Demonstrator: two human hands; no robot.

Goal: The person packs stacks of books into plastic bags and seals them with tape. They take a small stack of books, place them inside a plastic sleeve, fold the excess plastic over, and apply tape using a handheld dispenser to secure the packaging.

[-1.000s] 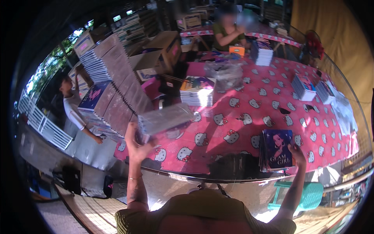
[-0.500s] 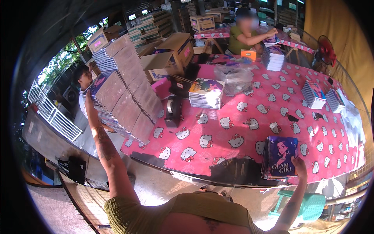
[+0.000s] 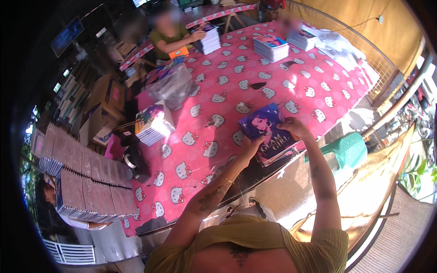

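A spiral notebook [image 3: 272, 129] with a purple cover, showing a drawn figure with hoop earrings, tops a small pile near the table's front edge. My left hand [image 3: 251, 148] grips its lower left side, thumb over the cover. On the opposite side, my right hand [image 3: 293, 128] has its fingers curled over the notebook's right edge. More notebooks [image 3: 280, 158] show beneath it at the near edge. Whether the top notebook is lifted off the others, I cannot tell.
Tall stacks of spiral notebooks [image 3: 84, 170] stand at the left, beside a black tape dispenser [image 3: 135, 166]. Smaller notebook piles [image 3: 154, 125] sit on the pink table cover [image 3: 191, 157]. Across the table a co-worker [image 3: 170, 38] handles another pile. A green stool [image 3: 348, 152] is at the right.
My left hand has left the tall stack and come across to the purple notebook. My right hand stays at it. The view has turned rightward.
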